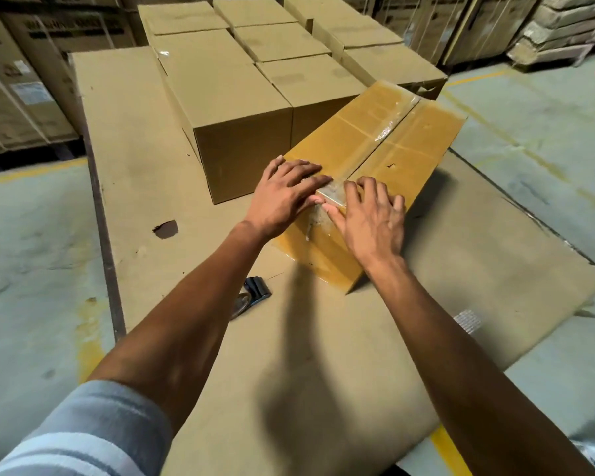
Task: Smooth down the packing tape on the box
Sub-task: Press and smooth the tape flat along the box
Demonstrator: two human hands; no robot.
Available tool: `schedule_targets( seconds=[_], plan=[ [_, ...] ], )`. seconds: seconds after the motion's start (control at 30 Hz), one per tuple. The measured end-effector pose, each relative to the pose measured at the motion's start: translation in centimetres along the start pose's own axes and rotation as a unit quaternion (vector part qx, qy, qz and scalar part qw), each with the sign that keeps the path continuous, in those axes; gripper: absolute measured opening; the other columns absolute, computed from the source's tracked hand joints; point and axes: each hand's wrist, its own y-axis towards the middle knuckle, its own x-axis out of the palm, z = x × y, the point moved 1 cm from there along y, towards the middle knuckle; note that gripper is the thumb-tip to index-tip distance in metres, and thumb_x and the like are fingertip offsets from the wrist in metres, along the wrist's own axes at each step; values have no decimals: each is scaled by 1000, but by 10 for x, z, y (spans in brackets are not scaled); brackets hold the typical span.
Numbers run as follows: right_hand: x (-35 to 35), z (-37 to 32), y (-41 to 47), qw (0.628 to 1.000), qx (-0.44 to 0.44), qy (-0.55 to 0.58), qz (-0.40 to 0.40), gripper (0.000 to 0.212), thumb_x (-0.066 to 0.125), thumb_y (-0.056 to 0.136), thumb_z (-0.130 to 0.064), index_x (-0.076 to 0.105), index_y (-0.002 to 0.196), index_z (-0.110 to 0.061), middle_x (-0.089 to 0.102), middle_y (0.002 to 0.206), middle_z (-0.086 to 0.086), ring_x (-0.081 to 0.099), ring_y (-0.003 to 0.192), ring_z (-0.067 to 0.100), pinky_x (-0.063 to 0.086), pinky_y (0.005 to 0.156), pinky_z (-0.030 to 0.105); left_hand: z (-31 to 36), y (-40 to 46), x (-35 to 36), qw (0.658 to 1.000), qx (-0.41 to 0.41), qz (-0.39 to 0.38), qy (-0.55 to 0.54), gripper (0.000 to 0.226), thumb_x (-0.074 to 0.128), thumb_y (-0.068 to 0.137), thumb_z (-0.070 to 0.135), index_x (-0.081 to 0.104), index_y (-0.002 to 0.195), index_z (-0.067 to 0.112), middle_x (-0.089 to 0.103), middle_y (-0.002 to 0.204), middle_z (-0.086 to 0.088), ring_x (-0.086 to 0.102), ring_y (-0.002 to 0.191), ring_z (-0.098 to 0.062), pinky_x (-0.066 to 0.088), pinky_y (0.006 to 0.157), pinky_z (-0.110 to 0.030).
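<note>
A yellow-brown cardboard box (423,132) lies on a cardboard sheet, its long axis running away to the right. Clear packing tape (389,132) runs along its centre seam and folds over the near end. My left hand (282,197) lies flat on the near top edge, left of the seam, fingers spread. My right hand (371,218) presses flat on the near corner to the right of the seam, thumb on the tape where it wraps down the end face. Neither hand holds anything.
A tape dispenser (251,297) lies on the cardboard sheet (134,159) by my left forearm. Several closed brown boxes (227,97) stand in rows behind the taped box. Stacked cartons line the left wall. Concrete floor with yellow lines surrounds the sheet.
</note>
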Motion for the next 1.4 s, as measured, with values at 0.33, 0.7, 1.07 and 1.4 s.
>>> schedule_targets(
  seconds=[0.33,0.7,1.07,1.4],
  plan=[
    [-3,-2,2,999,-12,-30,-38,79,66,79,-79,48,128,-20,56,128,10,56,109,27,43,82,44,-10,-9,9,998,54,22,13,74,49,106,72,40,166,29,46,165,-6,38,157,-31,13,133,-59],
    [-7,0,2,995,-4,74,-62,65,24,106,-65,42,156,-28,38,168,2,44,147,26,40,108,51,-4,4,-7,995,97,-17,1,57,29,116,57,39,167,32,43,171,2,31,163,-25,2,135,-59],
    [-3,1,2,990,-45,46,-123,74,40,104,-65,28,165,-26,25,173,-10,18,162,25,26,127,53,-13,7,-1,992,121,-16,-20,56,44,113,59,53,159,29,54,164,6,46,153,-22,36,118,-48],
    [-10,2,2,983,-22,129,-128,65,14,109,-57,35,163,-27,31,170,-12,24,161,19,21,130,54,3,5,-5,996,69,10,-60,43,44,116,47,61,152,30,62,155,5,52,149,-22,35,116,-47]
  ],
)
